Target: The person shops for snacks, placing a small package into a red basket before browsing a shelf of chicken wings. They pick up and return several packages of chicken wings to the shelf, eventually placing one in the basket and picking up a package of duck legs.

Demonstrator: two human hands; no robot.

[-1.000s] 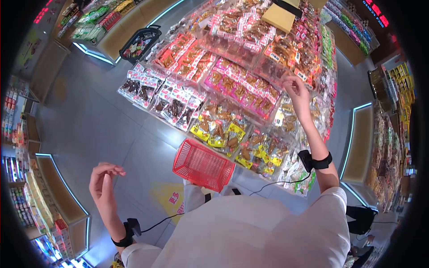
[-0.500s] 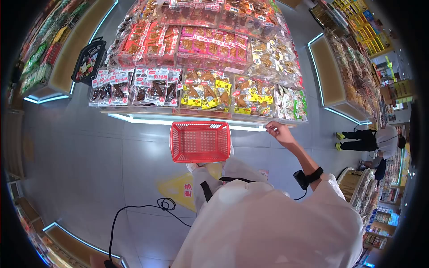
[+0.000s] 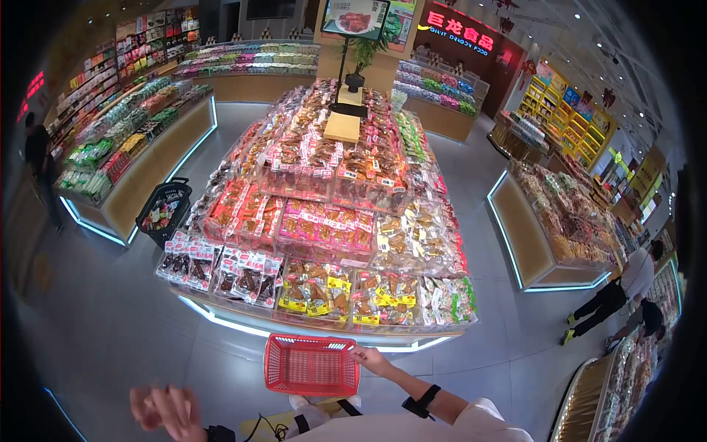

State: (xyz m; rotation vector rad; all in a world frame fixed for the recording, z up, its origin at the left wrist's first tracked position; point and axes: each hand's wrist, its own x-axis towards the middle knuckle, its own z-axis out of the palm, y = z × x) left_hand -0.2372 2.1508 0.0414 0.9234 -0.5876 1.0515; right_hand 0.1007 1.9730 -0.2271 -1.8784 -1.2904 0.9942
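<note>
The red plastic shopping basket (image 3: 312, 366) has nothing visible inside and is low in front of my feet, below the snack display. My right hand (image 3: 366, 358) appears over its right rim, fingers curled in. Whether it touches the rim, or what those fingers hold, I cannot make out. My left hand (image 3: 166, 412) is raised at the lower left, smeared by motion, its fingers loosely bent and apart with nothing visible in them. Beyond the basket, the front row of the display has yellow snack packs (image 3: 315, 293) and white-and-dark packs (image 3: 246, 278).
A black basket (image 3: 163, 209) with items inside stands left of the display. Lit counters (image 3: 521, 234) flank the aisles. Two people (image 3: 617, 287) are at the right, another person (image 3: 40, 162) at far left. A sign stand (image 3: 341, 74) rises from the display.
The view has tilted up, showing more of the shop. My left hand has come into view at the lower left. My right hand now appears at the basket's rim instead of well right of it.
</note>
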